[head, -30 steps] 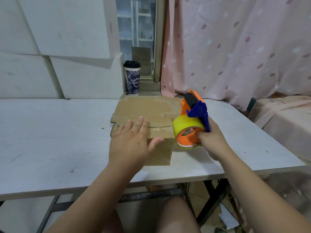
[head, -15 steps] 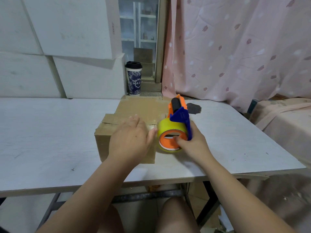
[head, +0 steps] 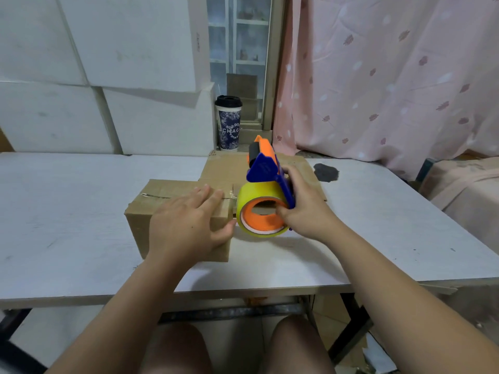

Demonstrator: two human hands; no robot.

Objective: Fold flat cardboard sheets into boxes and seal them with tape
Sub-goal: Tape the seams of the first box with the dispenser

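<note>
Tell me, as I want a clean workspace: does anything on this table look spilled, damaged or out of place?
A dark grey blotch marks the white table, right of the flat brown cardboard sheet; it looks like a stain or worn patch.

The long white worktop [head: 81, 225] has a faint wood grain and stands on black metal legs [head: 351, 327]. A closed brown cardboard box [head: 164, 191] sits near the front middle of it. Behind the box and touching it, a flat brown cardboard sheet [head: 224, 168] lies toward the far edge. A dark irregular patch [head: 326, 172] marks the surface just right of the sheet. An orange and blue plastic tape dispenser [head: 263, 168] with a yellow roll is at the right end of the box; whether it rests on the worktop I cannot tell.
</note>
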